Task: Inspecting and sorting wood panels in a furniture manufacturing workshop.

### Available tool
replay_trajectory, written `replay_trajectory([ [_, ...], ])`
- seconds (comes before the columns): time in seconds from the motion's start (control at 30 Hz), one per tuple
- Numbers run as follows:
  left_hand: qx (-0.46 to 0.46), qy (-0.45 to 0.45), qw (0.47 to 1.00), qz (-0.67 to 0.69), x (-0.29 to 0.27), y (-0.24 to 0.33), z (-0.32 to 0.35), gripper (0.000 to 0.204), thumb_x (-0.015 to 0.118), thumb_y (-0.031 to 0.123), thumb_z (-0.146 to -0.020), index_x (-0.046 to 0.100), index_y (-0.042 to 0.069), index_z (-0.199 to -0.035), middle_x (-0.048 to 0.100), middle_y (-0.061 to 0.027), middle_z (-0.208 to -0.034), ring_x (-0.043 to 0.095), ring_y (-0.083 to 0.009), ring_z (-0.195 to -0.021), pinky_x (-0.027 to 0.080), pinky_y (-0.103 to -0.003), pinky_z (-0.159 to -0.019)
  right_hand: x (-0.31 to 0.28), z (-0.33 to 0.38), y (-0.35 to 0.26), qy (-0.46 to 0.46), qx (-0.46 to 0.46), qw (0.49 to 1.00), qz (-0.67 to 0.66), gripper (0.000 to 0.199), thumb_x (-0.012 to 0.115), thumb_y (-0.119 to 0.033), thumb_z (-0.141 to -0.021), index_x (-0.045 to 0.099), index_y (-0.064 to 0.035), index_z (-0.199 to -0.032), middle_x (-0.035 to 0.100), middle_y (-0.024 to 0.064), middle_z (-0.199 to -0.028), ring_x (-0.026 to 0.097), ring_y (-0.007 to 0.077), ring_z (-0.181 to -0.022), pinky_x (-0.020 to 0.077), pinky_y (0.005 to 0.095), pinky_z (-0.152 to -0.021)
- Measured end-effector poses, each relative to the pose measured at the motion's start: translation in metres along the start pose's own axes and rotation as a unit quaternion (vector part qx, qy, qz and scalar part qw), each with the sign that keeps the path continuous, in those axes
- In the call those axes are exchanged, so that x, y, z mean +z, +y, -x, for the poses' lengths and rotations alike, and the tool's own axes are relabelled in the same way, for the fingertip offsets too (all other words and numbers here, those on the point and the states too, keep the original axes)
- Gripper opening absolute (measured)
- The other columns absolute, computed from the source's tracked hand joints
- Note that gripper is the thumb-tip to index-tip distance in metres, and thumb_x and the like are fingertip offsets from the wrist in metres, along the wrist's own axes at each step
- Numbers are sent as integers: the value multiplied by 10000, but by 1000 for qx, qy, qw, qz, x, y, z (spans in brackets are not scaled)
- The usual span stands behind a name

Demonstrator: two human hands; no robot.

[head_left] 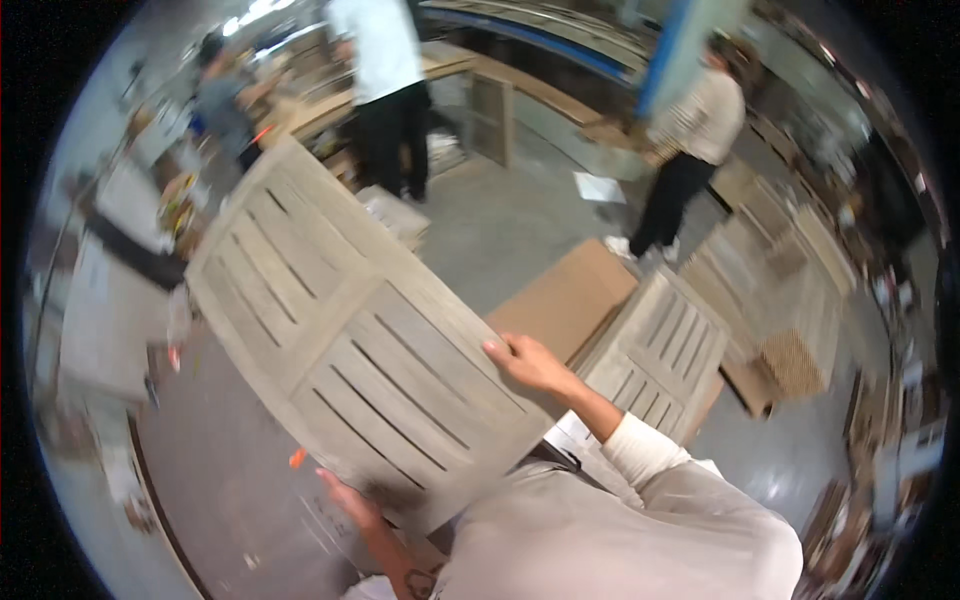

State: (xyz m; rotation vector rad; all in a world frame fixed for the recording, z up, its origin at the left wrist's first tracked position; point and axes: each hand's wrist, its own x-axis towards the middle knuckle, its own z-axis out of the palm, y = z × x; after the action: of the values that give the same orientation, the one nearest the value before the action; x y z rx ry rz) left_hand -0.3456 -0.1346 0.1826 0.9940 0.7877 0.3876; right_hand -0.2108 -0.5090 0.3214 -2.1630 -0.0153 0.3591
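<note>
I hold a large grey slatted wooden panel (340,320) tilted in front of me above the floor. My right hand (527,362) grips its right edge, fingers curled over the wood. At the panel's lower edge, my left hand (352,497) grasps it from below, with only the fingers and wrist showing. The panel has four fields of slats around a cross frame. Its far corner points up and left.
A second slatted panel (657,350) lies on the floor to the right, beside a brown cardboard sheet (566,298). Three other people stand at the back: one in a white top (385,60), one in beige (700,120), one in grey (225,100). More wooden panels (790,270) are stacked right.
</note>
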Motion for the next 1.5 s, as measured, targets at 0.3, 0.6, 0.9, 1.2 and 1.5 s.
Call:
replay_trajectory([
  [0.3, -22, -201, 872, -446, 230, -127, 74, 731, 416, 589, -950, 643, -100, -1043, 670, -177, -961, 601, -269, -916, 455, -391, -860, -50, 182, 259, 390, 295, 862, -131, 571, 542, -486, -912, 673, 69, -935, 671, 256, -847, 658, 317, -822, 485, 393, -774],
  [0.6, 37, -456, 636, -621, 354, -253, 190, 716, 357, 603, -946, 653, -36, -1074, 616, -279, -1124, 559, -416, -1117, 414, -452, -974, -30, 324, 329, 534, 491, 657, -207, 566, 612, -395, -895, 617, 150, -1049, 670, 228, -1019, 624, 278, -973, 453, 367, -878],
  [0.9, 28, -464, 602, -650, 344, -329, 185, 784, 293, 672, -914, 662, 0, -1081, 607, -286, -1127, 545, -435, -1123, 406, -475, -986, -6, 350, 378, 483, 537, 651, -233, 678, 585, -498, -890, 607, 174, -971, 660, 253, -962, 620, 285, -918, 467, 406, -844],
  [1.2, 61, -576, 556, -595, 355, -332, 174, 858, 211, 683, -924, 634, -48, -1077, 608, -310, -1085, 538, -460, -1112, 406, -500, -963, 5, 335, 411, 480, 538, 679, -138, 659, 542, -508, -905, 625, 142, -974, 669, 261, -915, 632, 304, -891, 462, 416, -825],
  [1.5, -146, -559, 595, -558, 316, -356, 149, 707, 319, 568, -976, 493, -19, -1329, 461, -206, -1402, 406, -316, -1326, 300, -366, -1100, 71, 349, 470, 597, 366, 704, -122, 446, 604, -271, -897, 557, 95, -1148, 667, 203, -989, 635, 308, -874, 483, 387, -828],
])
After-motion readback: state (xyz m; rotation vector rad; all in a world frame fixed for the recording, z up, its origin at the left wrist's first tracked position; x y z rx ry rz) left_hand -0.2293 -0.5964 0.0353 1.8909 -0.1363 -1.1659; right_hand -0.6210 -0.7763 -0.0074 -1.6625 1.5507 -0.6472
